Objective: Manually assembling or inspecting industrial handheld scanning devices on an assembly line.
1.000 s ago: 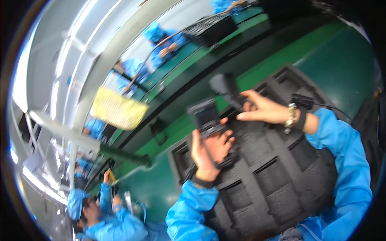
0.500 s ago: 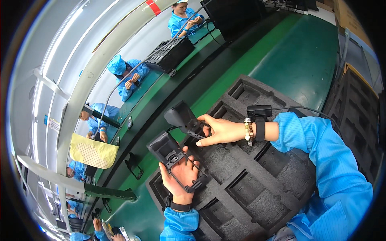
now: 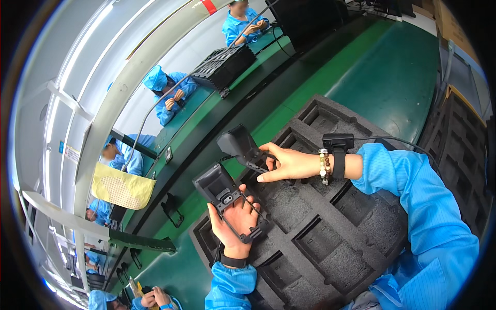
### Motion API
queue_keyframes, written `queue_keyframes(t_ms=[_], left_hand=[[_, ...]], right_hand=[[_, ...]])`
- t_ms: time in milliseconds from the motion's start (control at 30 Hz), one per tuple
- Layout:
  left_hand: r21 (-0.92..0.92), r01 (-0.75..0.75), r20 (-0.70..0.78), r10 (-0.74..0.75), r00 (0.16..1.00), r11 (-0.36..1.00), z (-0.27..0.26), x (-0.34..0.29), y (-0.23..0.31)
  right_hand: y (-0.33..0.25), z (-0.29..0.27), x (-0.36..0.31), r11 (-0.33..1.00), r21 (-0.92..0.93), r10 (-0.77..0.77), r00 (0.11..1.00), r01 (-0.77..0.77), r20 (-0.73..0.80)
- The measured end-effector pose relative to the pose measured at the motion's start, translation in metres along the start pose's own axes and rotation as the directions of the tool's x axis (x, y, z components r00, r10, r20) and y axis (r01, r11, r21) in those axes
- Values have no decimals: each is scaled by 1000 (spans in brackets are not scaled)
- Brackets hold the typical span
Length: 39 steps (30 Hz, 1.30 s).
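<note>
On the upturned palm of my left hand (image 3: 231, 226) rests a black plastic device (image 3: 214, 182) with a thin open bracket frame. Its boxy end tilts up past my fingers, and the frame lies across the palm. My right hand (image 3: 298, 164) pinches the frame of a second, similar black device (image 3: 237, 142) between thumb and fingers. That boxy part points away to the left, just above and beyond the first one. Both are held over the left side of a dark grey foam tray (image 3: 323, 212) with rectangular pockets.
The foam tray lies on a green workbench (image 3: 382, 98). A black cable (image 3: 398, 138) runs from my right wrist strap. Black frames (image 3: 172, 211) lie on the conveyor line. Beyond are a stack of black trays (image 3: 223, 67), a yellow sheet (image 3: 124, 186) and several co-workers in blue.
The view has shifted slightly, so the scene sits a little lower and further right. Both hands keep nearly the same hold. A co-worker's hands at the lower left have moved.
</note>
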<state>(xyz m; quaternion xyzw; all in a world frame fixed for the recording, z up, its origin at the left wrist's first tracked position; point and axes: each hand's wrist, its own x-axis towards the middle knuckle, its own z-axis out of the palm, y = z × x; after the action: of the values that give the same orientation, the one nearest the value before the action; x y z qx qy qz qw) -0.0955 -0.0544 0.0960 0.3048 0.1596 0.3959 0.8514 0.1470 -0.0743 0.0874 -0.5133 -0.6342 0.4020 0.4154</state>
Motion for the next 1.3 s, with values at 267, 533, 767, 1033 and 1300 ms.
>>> queue_keyframes(t_ms=[267,533,767,1033,1300], left_hand=[[-3,-1,14,1,1000,1000,-1,0,0],[-9,4,14,-4,1000,1000,-1,0,0],[-21,3,9,-3,1000,1000,-2,0,0],[-15,5,2,-5,1000,1000,-2,0,0],[-19,6,14,-6,1000,1000,-1,0,0]], right_hand=[[1,1,1,1000,-8,6,1000,-6,-4],[1,1,1,1000,-19,5,1000,-6,-3],[2,1,2,1000,-3,6,1000,-6,-2],[1,2,2,999,35,17,1000,-18,13],[4,1,3,1000,18,11,1000,-12,20]])
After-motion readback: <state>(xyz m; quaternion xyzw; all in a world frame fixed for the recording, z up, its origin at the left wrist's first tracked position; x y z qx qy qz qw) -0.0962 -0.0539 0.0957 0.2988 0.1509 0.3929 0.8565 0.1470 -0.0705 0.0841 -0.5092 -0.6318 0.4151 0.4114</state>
